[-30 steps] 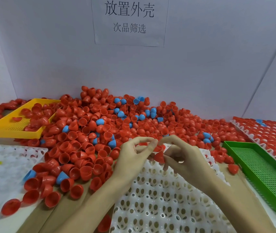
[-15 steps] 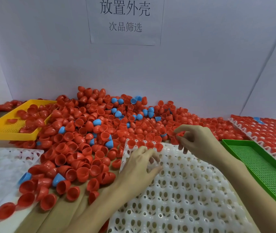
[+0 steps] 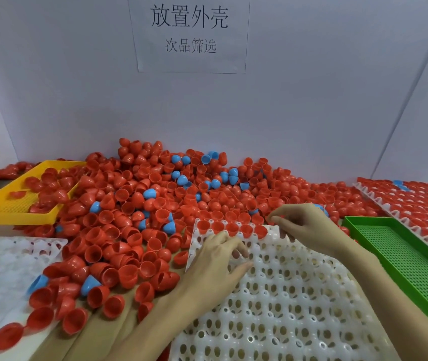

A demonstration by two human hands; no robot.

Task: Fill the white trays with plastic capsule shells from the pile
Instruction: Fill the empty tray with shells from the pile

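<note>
the white tray (image 3: 285, 303) is lying in the near centre of the tabletop (image 3: 108, 332), its far edge butting against the pile of red and blue capsule shells (image 3: 155, 204) and its left edge hemmed in by spilled shells. five red shells (image 3: 231, 228) are sitting in its far row; the rest of its pockets are lying open. a green tray (image 3: 403, 259) is crowding its right side, with a filled tray (image 3: 410, 204) beyond that. a yellow tray (image 3: 12, 204) is sitting at far left, and another white tray (image 3: 4, 259) at near left. the left hand (image 3: 218, 267) is resting on the white tray's left part, fingers (image 3: 236, 250) loosely spread and holding nothing. the right hand (image 3: 304, 227) is hovering at the tray's far edge, fingers curled with thumb and forefinger pinched close; whether they are gripping a shell cannot be told.
</note>
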